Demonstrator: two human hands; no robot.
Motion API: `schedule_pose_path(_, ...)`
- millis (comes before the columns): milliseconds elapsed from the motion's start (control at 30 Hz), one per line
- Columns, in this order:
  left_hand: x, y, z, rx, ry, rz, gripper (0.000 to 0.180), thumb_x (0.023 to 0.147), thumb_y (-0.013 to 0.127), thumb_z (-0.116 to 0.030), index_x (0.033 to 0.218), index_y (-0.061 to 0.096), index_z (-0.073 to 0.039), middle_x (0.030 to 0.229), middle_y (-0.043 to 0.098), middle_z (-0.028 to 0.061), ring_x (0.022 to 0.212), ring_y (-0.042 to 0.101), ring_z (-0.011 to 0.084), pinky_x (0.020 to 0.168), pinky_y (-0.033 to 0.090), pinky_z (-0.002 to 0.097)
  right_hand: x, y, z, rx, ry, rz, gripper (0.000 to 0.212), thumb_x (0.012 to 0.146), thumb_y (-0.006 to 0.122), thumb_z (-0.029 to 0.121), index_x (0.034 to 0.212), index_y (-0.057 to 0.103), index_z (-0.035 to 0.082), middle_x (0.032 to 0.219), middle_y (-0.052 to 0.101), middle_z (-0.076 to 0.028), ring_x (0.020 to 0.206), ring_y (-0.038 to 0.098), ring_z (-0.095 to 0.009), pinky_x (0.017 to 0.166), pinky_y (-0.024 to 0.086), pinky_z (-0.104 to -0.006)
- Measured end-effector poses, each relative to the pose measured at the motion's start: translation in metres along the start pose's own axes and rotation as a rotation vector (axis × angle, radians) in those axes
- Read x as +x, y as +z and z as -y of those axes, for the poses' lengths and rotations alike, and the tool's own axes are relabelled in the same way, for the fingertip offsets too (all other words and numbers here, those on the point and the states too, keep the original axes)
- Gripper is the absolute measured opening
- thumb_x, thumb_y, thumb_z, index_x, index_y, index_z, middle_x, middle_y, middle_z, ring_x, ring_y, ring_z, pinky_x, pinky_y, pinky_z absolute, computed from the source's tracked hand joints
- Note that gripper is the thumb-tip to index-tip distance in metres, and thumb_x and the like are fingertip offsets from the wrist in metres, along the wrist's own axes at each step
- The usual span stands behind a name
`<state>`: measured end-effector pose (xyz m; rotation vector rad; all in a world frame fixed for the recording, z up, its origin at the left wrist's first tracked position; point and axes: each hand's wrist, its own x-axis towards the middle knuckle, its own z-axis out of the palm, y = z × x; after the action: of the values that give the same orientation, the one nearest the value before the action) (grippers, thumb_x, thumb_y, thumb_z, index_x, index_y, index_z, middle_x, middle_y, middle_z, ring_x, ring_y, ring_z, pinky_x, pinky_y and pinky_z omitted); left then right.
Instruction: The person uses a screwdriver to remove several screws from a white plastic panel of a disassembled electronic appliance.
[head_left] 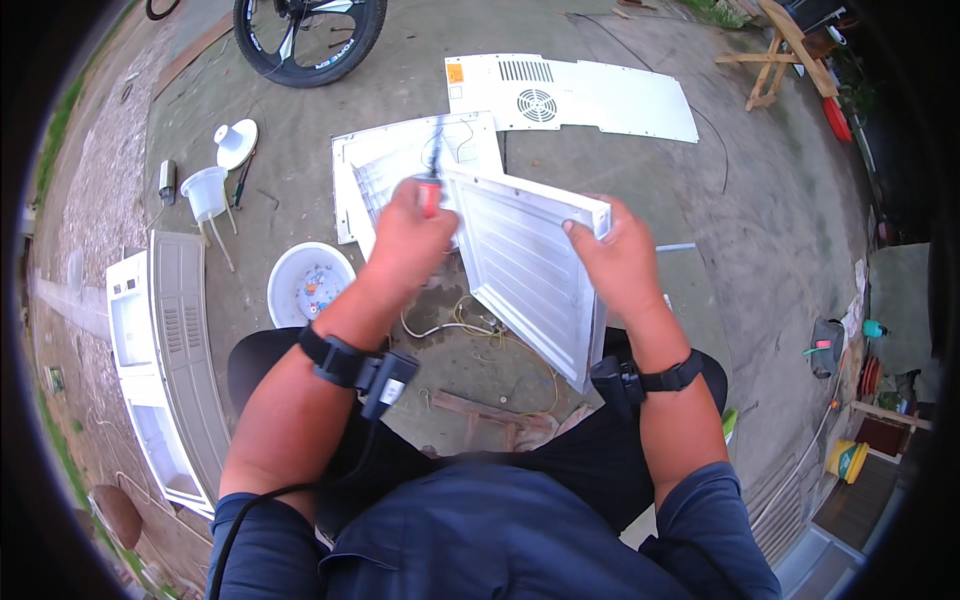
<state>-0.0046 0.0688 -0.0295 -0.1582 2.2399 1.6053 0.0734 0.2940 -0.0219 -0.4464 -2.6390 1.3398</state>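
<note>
My left hand [412,232] is closed round a red-handled screwdriver [430,197]. Its dark shaft points up and away and is smeared by motion. In my right hand [622,255] is the upper right corner of a white ribbed panel [525,255], thumb on its inner face and fingers behind the edge. The panel stands tilted between my knees, its upper left corner close to my left hand. Beyond it, a flat white sheet-metal piece [480,130] lies on the ground, partly covered by the panel and my left hand.
Farther off lies a long white panel with vents [620,100]. A white tub of small parts [285,285] is left of my knees, near a white bucket with hoses [205,190]. A white machine housing [180,340] lies farther left. Loose wires [485,335] trail below the panel.
</note>
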Motion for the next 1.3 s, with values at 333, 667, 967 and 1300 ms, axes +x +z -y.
schedule_pose_path(333, 0.016, -0.122, 0.087, 0.203, -0.076, -0.313, 0.020, 0.085, 0.066, -0.011, 0.099, 0.055, -0.002, 0.078, 0.058, 0.0048, 0.061, 0.059, 0.0143, 0.053, 0.048, 0.0304, 0.011, -0.033, -0.005, 0.556, 0.141, -0.113, 0.033, 0.091, 0.073, 0.012, 0.117, 0.062, -0.006, 0.105, 0.071, -0.012, 0.094, 0.067, -0.017, 0.084, 0.053, -0.0304)
schedule_pose_path(667, 0.012, -0.071, 0.088, -0.638, -0.326, -0.072, 0.029, 0.099, 0.059, -0.013, 0.124, 0.050, -0.002, 0.098, 0.061, 0.0126, 0.092, 0.066, 0.0273, 0.070, 0.058, 0.0409, 0.020, -0.048, 0.002, 1.019, 0.131, -0.269, 0.036, 0.097, 0.067, 0.012, 0.127, 0.058, -0.005, 0.121, 0.067, -0.017, 0.109, 0.066, -0.026, 0.097, 0.053, -0.0386)
schedule_pose_path(967, 0.034, -0.081, 0.053, -0.821, 0.004, -0.089, 0.030, 0.101, 0.057, -0.008, 0.128, 0.052, 0.002, 0.119, 0.066, 0.0159, 0.104, 0.069, 0.0269, 0.092, 0.058, 0.0422, 0.011, -0.054, 0.000, 1.146, 0.073, 0.045, 0.055, 0.095, 0.067, 0.018, 0.141, 0.050, -0.007, 0.136, 0.060, -0.016, 0.125, 0.058, -0.028, 0.110, 0.043, -0.0400)
schedule_pose_path(1300, 0.038, -0.122, 0.033, -0.603, 0.190, -0.090, 0.029, 0.098, 0.064, -0.007, 0.124, 0.055, 0.002, 0.112, 0.070, 0.0146, 0.095, 0.072, 0.0210, 0.085, 0.061, 0.0368, -0.001, -0.042, 0.006, 0.824, 0.170, 0.457, 0.055, 0.093, 0.071, 0.020, 0.135, 0.053, -0.010, 0.125, 0.065, -0.016, 0.114, 0.063, -0.022, 0.100, 0.048, -0.0347)
